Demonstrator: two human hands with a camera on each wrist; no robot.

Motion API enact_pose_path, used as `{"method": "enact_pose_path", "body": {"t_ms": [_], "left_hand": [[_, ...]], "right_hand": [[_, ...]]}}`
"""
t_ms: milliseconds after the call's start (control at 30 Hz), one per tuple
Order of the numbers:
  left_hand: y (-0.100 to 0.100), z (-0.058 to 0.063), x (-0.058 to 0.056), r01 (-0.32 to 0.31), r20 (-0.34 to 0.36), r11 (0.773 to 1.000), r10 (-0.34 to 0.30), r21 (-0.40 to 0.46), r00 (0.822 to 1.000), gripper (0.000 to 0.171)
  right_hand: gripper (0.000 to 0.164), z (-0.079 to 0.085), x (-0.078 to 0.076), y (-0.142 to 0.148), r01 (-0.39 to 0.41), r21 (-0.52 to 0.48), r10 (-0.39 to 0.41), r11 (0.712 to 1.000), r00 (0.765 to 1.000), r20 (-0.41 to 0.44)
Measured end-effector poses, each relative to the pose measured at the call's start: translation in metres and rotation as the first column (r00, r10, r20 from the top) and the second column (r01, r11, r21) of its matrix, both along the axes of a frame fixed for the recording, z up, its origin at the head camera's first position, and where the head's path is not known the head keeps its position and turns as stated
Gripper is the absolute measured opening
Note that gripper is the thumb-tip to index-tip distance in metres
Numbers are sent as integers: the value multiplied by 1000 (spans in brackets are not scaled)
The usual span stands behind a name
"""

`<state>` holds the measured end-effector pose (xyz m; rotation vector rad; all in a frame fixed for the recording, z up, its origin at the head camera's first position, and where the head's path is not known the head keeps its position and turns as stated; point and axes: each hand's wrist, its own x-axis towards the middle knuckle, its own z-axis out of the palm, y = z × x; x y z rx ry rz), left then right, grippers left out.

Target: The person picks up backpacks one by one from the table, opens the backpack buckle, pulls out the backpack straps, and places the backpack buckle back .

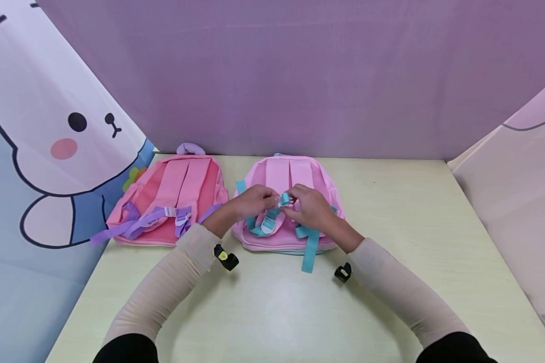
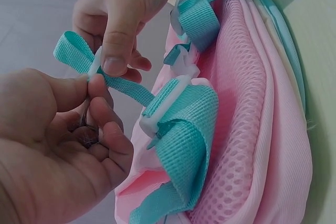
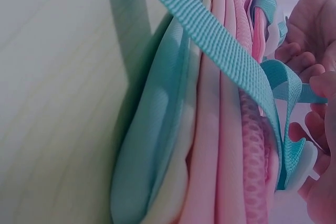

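Note:
A pink backpack [image 1: 279, 172] lies on the table with its shoulder straps facing up and teal webbing straps at its lower edge. Over it, my left hand [image 1: 256, 201] pinches a small white plastic buckle [image 2: 95, 62] between thumb and forefinger. A loop of teal strap [image 2: 72, 50] stands up from that buckle. From the other side, my right hand [image 1: 312, 207] pinches the teal strap against the buckle, its thumb beside the left fingertips. Another white slider [image 2: 167, 103] sits on folded teal webbing nearby. A loose teal strap end [image 1: 311, 254] hangs over the backpack's lower edge.
Left of it lies a coral-pink backpack [image 1: 181, 181] with purple straps [image 1: 138, 224], near my left forearm. Both rest on a pale table [image 1: 272, 312]. A purple backdrop [image 1: 300, 75] rises behind, and a printed cartoon sheet [image 1: 50, 126] stands at left.

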<state>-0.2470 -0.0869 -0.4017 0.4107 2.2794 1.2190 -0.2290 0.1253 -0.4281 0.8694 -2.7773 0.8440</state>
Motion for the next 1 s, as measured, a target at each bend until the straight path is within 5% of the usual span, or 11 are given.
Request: {"method": "enact_pose_path", "body": {"t_ms": [1000], "left_hand": [[-2,-2,0,19,-15,1000,-18,23,1000,21]], "right_hand": [[28,-3,-1,-1,-11,7,11,1000,1000,-24]]}}
